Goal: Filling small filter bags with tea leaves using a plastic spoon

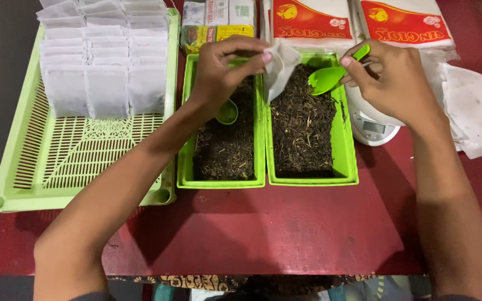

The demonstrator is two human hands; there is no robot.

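Seen from above, a dark red table [285,228] holds two bright green rectangular trays side by side, touching along their long edges. The left tray [186,150] holds dark loose tea leaves, with a small green scoop [227,113] lying in it, partly hidden under the left forearm. The right tray [346,150] holds a fuller layer of the same dark, twiggy leaves. The left hand [221,69] is closed in a pinch on the top edge of a small white filter bag [279,68], which hangs over the near end of the right tray. The right hand [394,78] grips the handle of a green plastic spoon [330,77], its bowl just beside the bag's mouth, above the leaves. Behind the right hand, a small white digital scale [370,129] sits just beside the right tray, largely covered by the wrist. At far left, a pale green slatted basket tray [57,167] carries rows of flat white bags [99,61] across its far half. Loose white bags [470,111] are heaped at far right. Along the far edge lie white packages with red and orange labels [358,22] and small boxes [216,22].
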